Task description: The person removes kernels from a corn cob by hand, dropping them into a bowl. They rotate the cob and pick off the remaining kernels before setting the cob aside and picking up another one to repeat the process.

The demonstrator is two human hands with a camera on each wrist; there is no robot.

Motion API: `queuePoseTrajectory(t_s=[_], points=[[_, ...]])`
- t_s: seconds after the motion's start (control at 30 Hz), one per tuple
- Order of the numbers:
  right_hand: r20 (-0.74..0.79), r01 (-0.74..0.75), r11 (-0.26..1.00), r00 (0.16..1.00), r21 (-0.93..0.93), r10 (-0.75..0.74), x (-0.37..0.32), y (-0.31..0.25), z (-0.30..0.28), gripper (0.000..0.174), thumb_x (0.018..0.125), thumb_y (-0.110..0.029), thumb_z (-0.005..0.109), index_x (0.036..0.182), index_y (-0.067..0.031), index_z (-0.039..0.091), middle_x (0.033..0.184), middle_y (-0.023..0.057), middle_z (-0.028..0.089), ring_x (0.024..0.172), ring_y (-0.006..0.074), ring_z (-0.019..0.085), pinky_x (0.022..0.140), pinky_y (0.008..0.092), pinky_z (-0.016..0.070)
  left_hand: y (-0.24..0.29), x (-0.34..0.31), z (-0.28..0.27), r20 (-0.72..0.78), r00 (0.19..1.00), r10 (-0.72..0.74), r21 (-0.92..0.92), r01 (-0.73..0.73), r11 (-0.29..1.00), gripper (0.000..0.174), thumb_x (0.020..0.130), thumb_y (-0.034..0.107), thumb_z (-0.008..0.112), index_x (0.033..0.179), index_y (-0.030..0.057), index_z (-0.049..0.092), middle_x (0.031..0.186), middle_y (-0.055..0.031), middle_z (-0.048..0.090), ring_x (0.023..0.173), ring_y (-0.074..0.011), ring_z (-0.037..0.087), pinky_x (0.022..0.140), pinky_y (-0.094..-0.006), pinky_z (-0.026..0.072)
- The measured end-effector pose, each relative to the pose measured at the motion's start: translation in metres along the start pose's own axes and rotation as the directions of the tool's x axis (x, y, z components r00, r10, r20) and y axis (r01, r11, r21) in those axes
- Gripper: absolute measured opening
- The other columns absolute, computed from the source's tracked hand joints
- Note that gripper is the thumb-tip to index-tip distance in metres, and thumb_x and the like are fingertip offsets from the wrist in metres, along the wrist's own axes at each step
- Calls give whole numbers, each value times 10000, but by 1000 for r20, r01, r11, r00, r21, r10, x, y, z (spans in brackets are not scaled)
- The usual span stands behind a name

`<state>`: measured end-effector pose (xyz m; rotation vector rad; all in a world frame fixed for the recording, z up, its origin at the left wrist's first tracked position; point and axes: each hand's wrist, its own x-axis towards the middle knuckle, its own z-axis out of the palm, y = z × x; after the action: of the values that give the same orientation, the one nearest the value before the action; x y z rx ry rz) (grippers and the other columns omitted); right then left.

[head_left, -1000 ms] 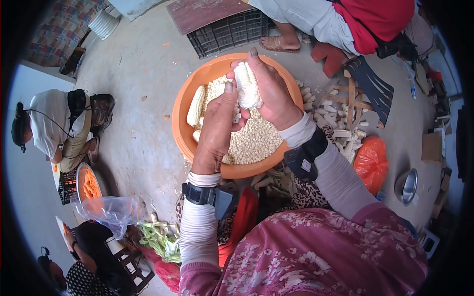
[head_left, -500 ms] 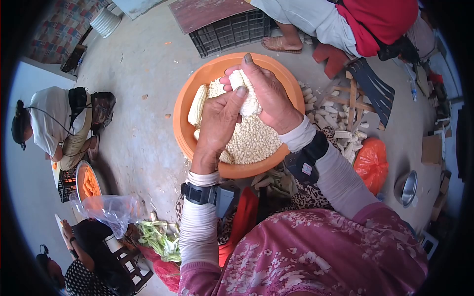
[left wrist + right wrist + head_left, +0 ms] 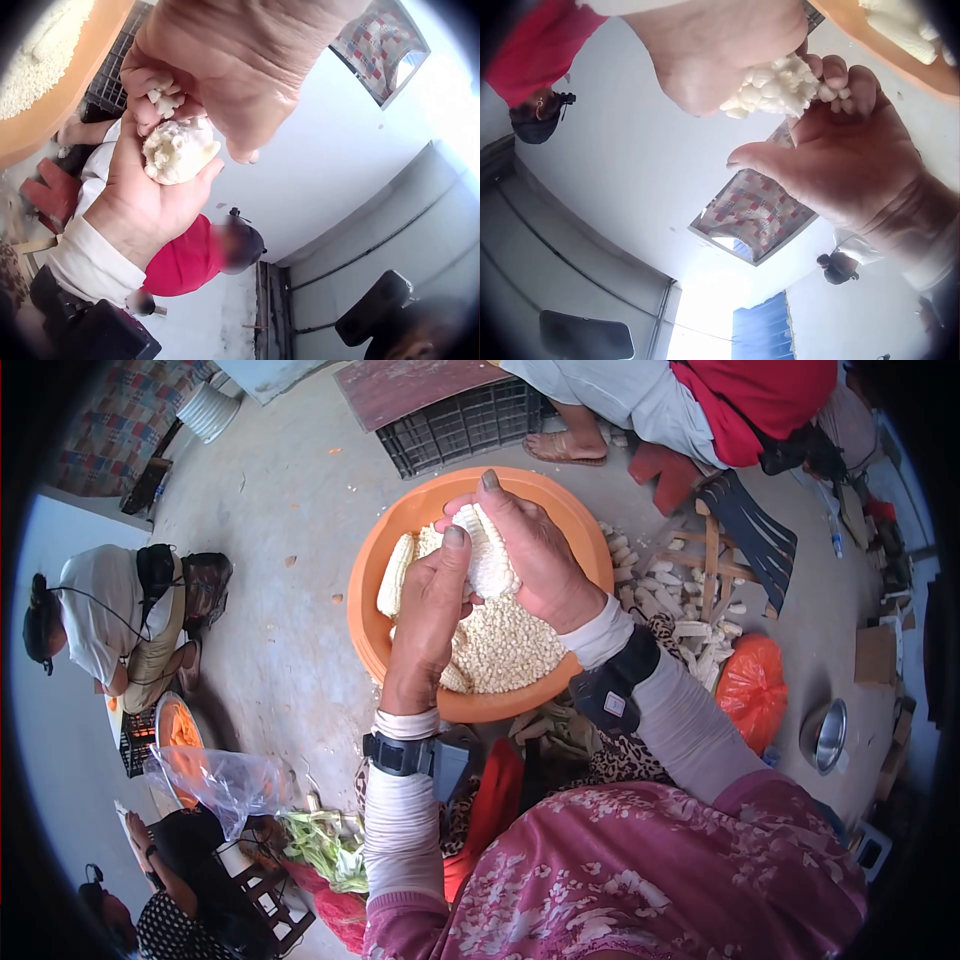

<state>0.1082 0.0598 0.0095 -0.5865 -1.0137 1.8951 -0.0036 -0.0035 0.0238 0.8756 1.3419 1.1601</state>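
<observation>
My right hand (image 3: 545,565) grips a partly shelled ear of white corn (image 3: 488,555) above an orange basin (image 3: 365,595). Alongside it is my left hand (image 3: 428,605), thumb raised at the ear's left side. In the right wrist view the left thumb (image 3: 769,159) stands apart from the ear, while the curled left fingers (image 3: 862,86) hold a few loose kernels (image 3: 838,97). The ear's broken end faces the left wrist camera. Below the hands, loose kernels (image 3: 510,650) fill much of the basin, and a whole ear (image 3: 397,575) leans on its left wall.
Bare cobs (image 3: 665,595) lie on the floor right of the basin, near a wooden stool frame (image 3: 712,565) and an orange bag (image 3: 752,695). A black crate (image 3: 460,430) stands beyond. Other people sit at left and top right. Husks (image 3: 325,850) lie at lower left.
Both hands and the ear have shifted slightly left. The left thumb lay over the ear half a second ago and has drawn back to its left side.
</observation>
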Motion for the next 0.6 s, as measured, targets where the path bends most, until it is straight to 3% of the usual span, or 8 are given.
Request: queuePoseTrajectory(t_s=[0.07,0.17,0.27,0.33,0.5,0.6], points=[[24,18,999,1000,-50,-17,0,3,1,487,943,-454,416,992,7,564,898,97,614,782,121,588,691,261,503,-3,3,-1,-26,1000,0,-19,-1,1000,415,881,430,568,787,34,648,651,21,552,573,-39,453,518,-176,359],[3,9,1000,1000,6,-9,1,5,2,497,943,-460,410,994,10,566,907,99,616,801,124,589,695,258,501,-5,3,-2,-27,998,64,10,-63,998,391,880,393,585,746,33,655,615,18,545,542,-38,441,499,-175,347],[-13,-69,994,997,89,71,1,2,0,497,943,-460,411,992,9,567,911,101,617,806,132,592,701,258,501,-5,3,-2,20,996,87,-6,-87,996,354,878,401,582,803,62,647,634,51,526,536,-18,435,485,-156,332],[26,-76,995,997,59,75,3,4,-4,582,921,-510,415,1067,42,529,1004,170,601,922,199,598,802,305,503,-7,3,-5,42,995,88,-9,-87,996,340,879,393,584,807,68,648,637,51,529,539,-17,439,491,-154,340],[42,-103,987,994,121,98,4,6,-7,584,918,-516,416,1081,35,520,1008,168,601,923,199,598,798,305,505,-7,3,-6,62,995,77,-14,-76,997,300,877,370,595,829,80,653,642,52,528,554,-15,452,513,-146,364],[35,-98,990,995,96,95,2,2,-3,573,923,-510,409,1078,29,525,1007,164,604,911,194,601,790,298,506,-4,2,-4,53,996,66,-68,-62,996,326,902,343,565,795,49,655,612,36,519,541,-26,418,490,-178,319]])
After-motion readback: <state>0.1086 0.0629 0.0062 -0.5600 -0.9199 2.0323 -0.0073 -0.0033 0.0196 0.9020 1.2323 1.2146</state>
